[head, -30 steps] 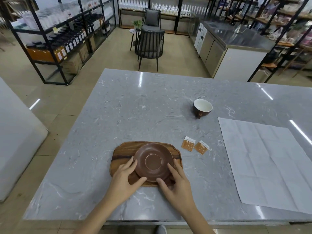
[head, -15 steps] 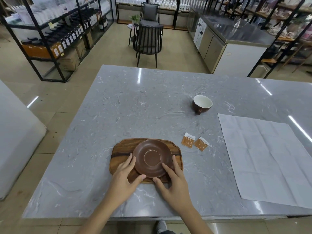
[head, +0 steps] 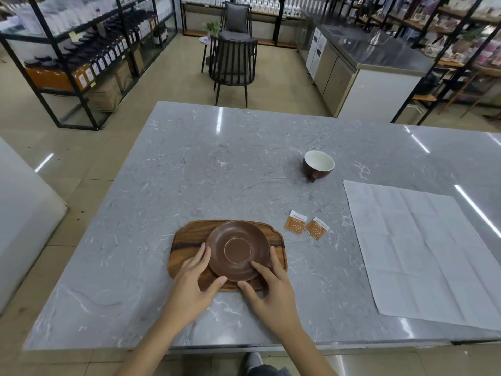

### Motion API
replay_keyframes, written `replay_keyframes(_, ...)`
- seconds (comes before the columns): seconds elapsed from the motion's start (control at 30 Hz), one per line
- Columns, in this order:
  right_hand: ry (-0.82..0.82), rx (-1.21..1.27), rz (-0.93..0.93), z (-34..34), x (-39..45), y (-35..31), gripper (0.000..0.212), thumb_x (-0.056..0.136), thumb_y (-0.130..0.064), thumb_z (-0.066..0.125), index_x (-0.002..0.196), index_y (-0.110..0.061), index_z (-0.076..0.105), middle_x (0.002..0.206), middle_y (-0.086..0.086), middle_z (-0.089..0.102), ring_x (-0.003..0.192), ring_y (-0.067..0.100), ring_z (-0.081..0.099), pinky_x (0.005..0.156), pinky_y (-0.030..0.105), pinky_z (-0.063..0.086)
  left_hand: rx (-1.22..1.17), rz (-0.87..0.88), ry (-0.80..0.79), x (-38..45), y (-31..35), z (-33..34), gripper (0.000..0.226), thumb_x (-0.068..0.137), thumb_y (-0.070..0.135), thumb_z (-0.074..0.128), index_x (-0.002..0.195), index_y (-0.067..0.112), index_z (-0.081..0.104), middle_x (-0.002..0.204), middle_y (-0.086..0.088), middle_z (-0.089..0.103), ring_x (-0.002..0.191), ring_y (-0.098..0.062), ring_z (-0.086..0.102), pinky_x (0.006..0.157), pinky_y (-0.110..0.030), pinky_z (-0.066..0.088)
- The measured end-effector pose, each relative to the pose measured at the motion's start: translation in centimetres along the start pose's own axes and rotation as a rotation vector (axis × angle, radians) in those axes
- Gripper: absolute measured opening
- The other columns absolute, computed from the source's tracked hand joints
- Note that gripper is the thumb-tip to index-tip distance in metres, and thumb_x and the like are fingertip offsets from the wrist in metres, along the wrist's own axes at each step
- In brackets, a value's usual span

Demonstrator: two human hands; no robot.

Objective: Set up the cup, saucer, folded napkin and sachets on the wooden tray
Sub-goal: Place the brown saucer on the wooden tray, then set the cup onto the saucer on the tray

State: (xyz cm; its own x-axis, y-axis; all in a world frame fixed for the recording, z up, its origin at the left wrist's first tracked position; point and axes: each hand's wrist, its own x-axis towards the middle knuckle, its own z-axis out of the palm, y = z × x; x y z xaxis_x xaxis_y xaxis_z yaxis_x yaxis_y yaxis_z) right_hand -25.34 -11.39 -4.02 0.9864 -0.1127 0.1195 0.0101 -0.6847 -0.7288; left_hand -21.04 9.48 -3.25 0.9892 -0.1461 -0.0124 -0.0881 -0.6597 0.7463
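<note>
My left hand [head: 193,280] and right hand [head: 268,287] bracket the near rim of the saucer [head: 238,250], fingers spread and nearly straight, thumbs meeting below it. I judge this a light steadying touch at the edge, not a clenched hold; neither hand curls round anything. The saucer sits on the wooden tray [head: 187,241], filling the tray's middle and right part, its far rim reaching the tray's far edge.

The cup [head: 317,165] stands upright well beyond the tray and to its right. The two sachets [head: 305,225] lie side by side just right of the tray's far right corner. The napkin [head: 423,253] lies spread flat and unfolded, well right of the tray.

The risks, as I judge them: the saucer takes so much of the tray that little room may be left for a folded napkin and the sachets unless I nudge it leftward. Push too hard and the saucer could slide over the tray's far lip, or the whole tray could skate on the smooth stone table [head: 189,172].

Against half a second ago, my hands sit in almost the same place and the saucer has barely shifted; cup, sachets and napkin lie as they did.
</note>
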Motion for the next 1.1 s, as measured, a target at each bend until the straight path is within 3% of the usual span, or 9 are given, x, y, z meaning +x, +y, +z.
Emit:
replay_keyframes(0.17, 0.018, 0.006, -0.007, 0.1, 0.1, 0.0, 0.057, 0.085, -0.058, 0.074, 0.133, -0.029, 0.067, 0.168, -0.007, 0.023, 0.147, 0.001, 0.030, 0.111, 0.017, 0.033, 0.013, -0.005, -0.004, 0.1, 0.0, -0.1, 0.087, 0.088, 0.051, 0.068, 0.158, 0.019, 0.027, 0.159, 0.020, 0.019, 0.139, 0.003, 0.019, 0.118, -0.031, 0.028)
replay_keyframes(0.4, 0.004, 0.024, 0.006, 0.1, 0.2, 0.1, 0.060, 0.085, -0.060, 0.073, 0.137, -0.033, 0.064, 0.168, -0.011, 0.020, 0.146, 0.001, 0.031, 0.113, 0.021, 0.036, 0.000, -0.011, -0.001, -0.1, 0.2, 0.1, 0.087, 0.088, 0.050, 0.069, 0.158, 0.019, 0.027, 0.159, 0.018, 0.021, 0.145, -0.007, 0.027, 0.118, -0.032, 0.030)
replay_keyframes(0.5, -0.041, 0.063, 0.023, -0.3, 0.4, 0.1, 0.063, 0.084, -0.059, 0.074, 0.140, -0.034, 0.060, 0.168, -0.007, 0.020, 0.148, 0.001, 0.028, 0.114, 0.022, 0.035, -0.053, -0.037, -0.005, -0.2, 0.7, -0.3, 0.086, 0.087, 0.044, 0.073, 0.157, 0.019, 0.029, 0.162, 0.009, 0.028, 0.144, -0.016, 0.038, 0.118, -0.040, 0.038)
replay_keyframes(0.63, -0.118, 0.152, 0.052, -1.7, 1.2, 0.2, 0.063, 0.085, -0.050, 0.076, 0.143, -0.033, 0.057, 0.164, -0.003, 0.030, 0.153, 0.006, 0.025, 0.114, 0.030, 0.043, -0.051, 0.024, 0.104, 1.3, 2.4, -1.7, 0.073, 0.090, 0.042, 0.069, 0.152, 0.016, 0.041, 0.157, -0.001, 0.044, 0.139, -0.018, 0.048, 0.107, -0.045, 0.051)
replay_keyframes(0.73, -0.039, 0.196, 0.033, -4.1, 2.8, 0.2, 0.045, 0.088, -0.034, 0.079, 0.130, -0.035, 0.064, 0.147, -0.012, 0.050, 0.135, -0.002, 0.050, 0.094, 0.015, 0.052, -0.001, 0.075, 0.118, 4.4, 4.4, -2.9, 0.063, 0.094, 0.041, 0.062, 0.150, 0.017, 0.046, 0.153, 0.000, 0.049, 0.133, -0.020, 0.055, 0.106, -0.045, 0.051)
replay_keyframes(0.8, 0.010, 0.244, 0.032, -6.0, 4.3, 0.2, 0.039, 0.089, -0.025, 0.078, 0.119, -0.046, 0.062, 0.128, -0.020, 0.061, 0.116, -0.003, 0.060, 0.082, 0.016, 0.056, 0.031, 0.132, 0.064, 6.8, 5.8, -3.1, 0.059, 0.096, 0.039, 0.059, 0.151, 0.021, 0.044, 0.155, 0.004, 0.046, 0.135, -0.019, 0.053, 0.112, -0.043, 0.046)
replay_keyframes(0.87, 0.039, 0.284, 0.085, -7.7, 6.0, 0.5, 0.038, 0.091, -0.021, 0.077, 0.114, -0.045, 0.061, 0.119, -0.019, 0.065, 0.106, -0.004, 0.065, 0.073, 0.013, 0.057, 0.067, 0.190, 0.010, 9.1, 7.2, -2.8, 0.057, 0.098, 0.036, 0.057, 0.151, 0.023, 0.043, 0.155, 0.007, 0.045, 0.137, -0.016, 0.047, 0.116, -0.039, 0.040)
replay_keyframes(1.0, 0.107, 0.325, 0.179, -10.7, 9.7, 2.2, 0.021, 0.092, -0.020, 0.075, 0.110, -0.030, 0.069, 0.110, -0.011, 0.073, 0.094, -0.006, 0.068, 0.071, 0.007, 0.051, 0.070, 0.246, -0.055, 13.8, 10.6, -1.5, 0.054, 0.097, 0.028, 0.060, 0.149, 0.019, 0.047, 0.150, 0.002, 0.051, 0.133, -0.017, 0.049, 0.112, -0.041, 0.044)
replay_keyframes(1.1, 0.149, 0.402, 0.286, -12.7, 12.4, 3.8, 0.016, 0.095, -0.020, 0.072, 0.110, -0.025, 0.073, 0.110, -0.008, 0.075, 0.092, 0.006, 0.071, 0.072, 0.015, 0.054, 0.012, 0.266, -0.105, 17.3, 13.5, -0.4, 0.054, 0.097, 0.024, 0.063, 0.148, 0.017, 0.048, 0.148, -0.003, 0.054, 0.131, -0.017, 0.053, 0.103, -0.028, 0.050)
